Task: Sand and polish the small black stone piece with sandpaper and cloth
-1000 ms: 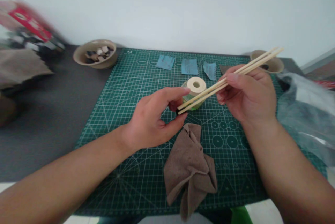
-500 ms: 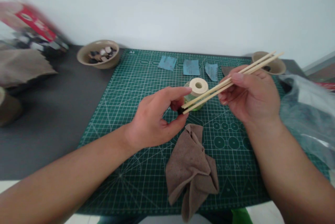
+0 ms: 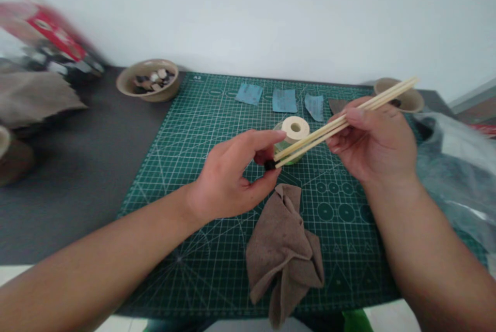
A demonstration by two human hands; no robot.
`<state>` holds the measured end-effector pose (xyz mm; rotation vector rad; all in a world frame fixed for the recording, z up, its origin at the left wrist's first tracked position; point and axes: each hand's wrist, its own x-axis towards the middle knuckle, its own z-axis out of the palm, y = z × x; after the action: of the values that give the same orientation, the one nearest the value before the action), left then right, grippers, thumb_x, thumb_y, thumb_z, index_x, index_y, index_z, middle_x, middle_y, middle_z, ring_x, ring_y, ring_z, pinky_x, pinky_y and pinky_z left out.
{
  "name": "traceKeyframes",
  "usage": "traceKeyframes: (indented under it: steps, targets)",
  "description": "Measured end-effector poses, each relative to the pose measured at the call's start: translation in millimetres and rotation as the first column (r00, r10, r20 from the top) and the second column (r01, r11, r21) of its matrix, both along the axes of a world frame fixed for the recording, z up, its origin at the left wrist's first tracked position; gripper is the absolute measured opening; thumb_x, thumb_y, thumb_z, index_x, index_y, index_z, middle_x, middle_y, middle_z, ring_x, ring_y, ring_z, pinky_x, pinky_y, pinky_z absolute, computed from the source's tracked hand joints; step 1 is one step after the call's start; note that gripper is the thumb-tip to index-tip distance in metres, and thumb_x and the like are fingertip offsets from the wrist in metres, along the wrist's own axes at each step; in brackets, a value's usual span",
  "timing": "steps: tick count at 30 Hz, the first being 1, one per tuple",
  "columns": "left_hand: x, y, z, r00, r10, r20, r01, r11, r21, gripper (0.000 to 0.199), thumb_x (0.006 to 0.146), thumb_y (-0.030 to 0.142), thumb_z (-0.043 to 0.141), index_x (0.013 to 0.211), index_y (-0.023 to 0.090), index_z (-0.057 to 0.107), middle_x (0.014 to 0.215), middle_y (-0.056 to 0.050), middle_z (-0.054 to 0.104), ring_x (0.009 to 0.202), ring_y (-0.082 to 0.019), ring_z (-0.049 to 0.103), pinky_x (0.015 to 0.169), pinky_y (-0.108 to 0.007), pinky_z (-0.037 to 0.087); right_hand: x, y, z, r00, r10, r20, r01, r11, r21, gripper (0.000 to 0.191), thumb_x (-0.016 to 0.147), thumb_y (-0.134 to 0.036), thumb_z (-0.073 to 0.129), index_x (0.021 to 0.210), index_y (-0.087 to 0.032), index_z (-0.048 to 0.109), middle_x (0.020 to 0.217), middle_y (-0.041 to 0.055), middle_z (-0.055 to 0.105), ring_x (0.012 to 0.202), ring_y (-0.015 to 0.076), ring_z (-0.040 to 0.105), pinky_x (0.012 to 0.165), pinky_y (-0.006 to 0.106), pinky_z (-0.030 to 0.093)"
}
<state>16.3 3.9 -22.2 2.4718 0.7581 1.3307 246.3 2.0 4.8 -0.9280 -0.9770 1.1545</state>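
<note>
My right hand [image 3: 374,135] is closed round a pair of pale wooden chopsticks [image 3: 321,134], which slant down to the left. Pinched between the thumb and fingers of my left hand [image 3: 242,171] is a small black piece [image 3: 270,165], whose exact kind I cannot make out. The chopstick tips lie right by that piece; whether they touch it is unclear. Just behind the tips stands a jar with a cream, ring-shaped top [image 3: 295,126] and something green lower down, partly hidden by my left fingers and the chopsticks. A crumpled brown cloth [image 3: 284,254] lies below my hands.
A green cutting mat [image 3: 209,115] covers the desk. Several blue paper squares [image 3: 284,100] lie along its back. A bowl of small chunks [image 3: 149,94] stands back left, another bowl [image 3: 413,99] back right. A clear plastic bag [image 3: 457,166] lies at right, brown cloth [image 3: 39,96] at left.
The chopsticks' upper ends have come closer together. Both hands have stayed nearly in place, the left still pinching the black piece; the whole view has shifted slightly.
</note>
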Motion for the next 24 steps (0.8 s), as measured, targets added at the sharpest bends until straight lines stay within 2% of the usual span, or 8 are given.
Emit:
traceKeyframes:
  steps: [6, 11, 17, 24]
  targets:
    - [-1.0, 1.4, -1.0, 1.000, -0.020, -0.024, 0.021, 1.000, 0.010, 0.054, 0.078, 0.006, 0.067, 0.129, 0.018, 0.057, 0.086, 0.001, 0.067, 0.071, -0.013, 0.066, 0.069, -0.026, 0.059, -0.5, -0.5, -3.2, 0.998, -0.004, 0.055, 0.002, 1.000, 0.031, 0.008, 0.076, -0.022, 0.080, 0.073, -0.019, 0.073, 0.059, -0.0022, 0.070, 0.041, 0.0103, 0.062, 0.037, 0.018, 0.051]
    - [-0.8, 1.8, -1.4, 1.000, -0.023, -0.015, 0.023, 1.000, 0.012, 0.055, 0.077, 0.004, 0.068, 0.129, 0.018, 0.056, 0.088, 0.000, 0.068, 0.072, -0.012, 0.067, 0.070, -0.025, 0.059, -2.2, -1.8, -2.2, 0.998, -0.022, 0.063, 0.019, 0.999, 0.040, 0.008, 0.075, -0.024, 0.080, 0.073, -0.021, 0.073, 0.062, -0.0023, 0.073, 0.045, 0.0115, 0.065, 0.040, 0.020, 0.055]
    - [0.1, 2.2, -1.0, 1.000, -0.026, 0.002, 0.026, 1.000, 0.017, 0.053, 0.078, 0.005, 0.069, 0.127, 0.018, 0.057, 0.088, 0.000, 0.068, 0.071, -0.012, 0.066, 0.069, -0.025, 0.059, -3.2, -4.6, 0.5, 0.999, 0.025, 0.039, -0.027, 0.998, 0.053, 0.008, 0.076, -0.022, 0.078, 0.071, -0.021, 0.071, 0.072, 0.0012, 0.078, 0.050, 0.0123, 0.068, 0.044, 0.021, 0.057]
    - [-0.5, 1.8, -1.5, 1.000, -0.028, -0.002, 0.028, 1.000, -0.004, 0.054, 0.077, 0.003, 0.068, 0.128, 0.017, 0.057, 0.090, 0.000, 0.068, 0.073, -0.012, 0.067, 0.070, -0.025, 0.060, -0.1, -4.2, 1.1, 0.998, 0.061, 0.020, -0.062, 0.997, 0.051, 0.005, 0.075, -0.020, 0.078, 0.077, -0.022, 0.074, 0.070, 0.0000, 0.078, 0.049, 0.0128, 0.069, 0.044, 0.021, 0.058]
